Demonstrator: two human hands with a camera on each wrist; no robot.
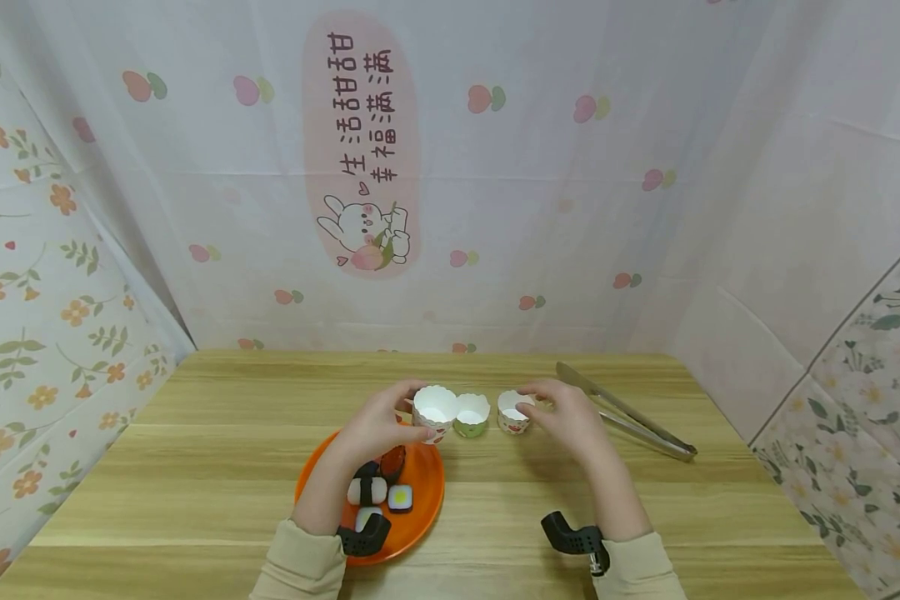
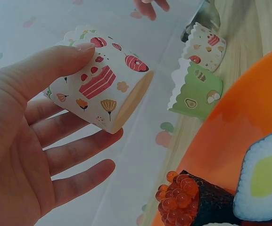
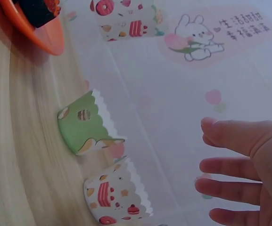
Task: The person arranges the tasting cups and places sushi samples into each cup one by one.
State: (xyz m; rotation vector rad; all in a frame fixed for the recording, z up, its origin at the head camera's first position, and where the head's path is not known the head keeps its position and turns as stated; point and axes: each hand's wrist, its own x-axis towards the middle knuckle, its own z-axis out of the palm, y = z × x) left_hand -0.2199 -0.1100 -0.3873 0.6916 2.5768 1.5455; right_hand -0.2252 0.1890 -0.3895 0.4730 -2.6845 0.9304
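My left hand [image 1: 381,427] pinches a white paper baking cup [image 2: 100,87] printed with cakes and flowers, thumb on its near side and fingers behind. In the left wrist view the cup is tilted, its tan base showing. A green paper baking cup [image 1: 471,428] stands on the table just right of it, scalloped rim upward. Further right stands another white printed baking cup [image 3: 110,193]. My right hand [image 1: 570,421] is close above that one's rim in the head view. Its fingers [image 3: 232,190] are spread apart in the right wrist view, with nothing between them and the thumb.
An orange plate [image 1: 429,518] with several sushi pieces lies under my left forearm, among them a roe-topped roll [image 2: 178,197] and a square roll [image 1: 400,498]. Metal tongs [image 1: 645,433] lie at the right of the wooden table [image 1: 217,467]. A patterned cloth [image 1: 540,208] hangs behind.
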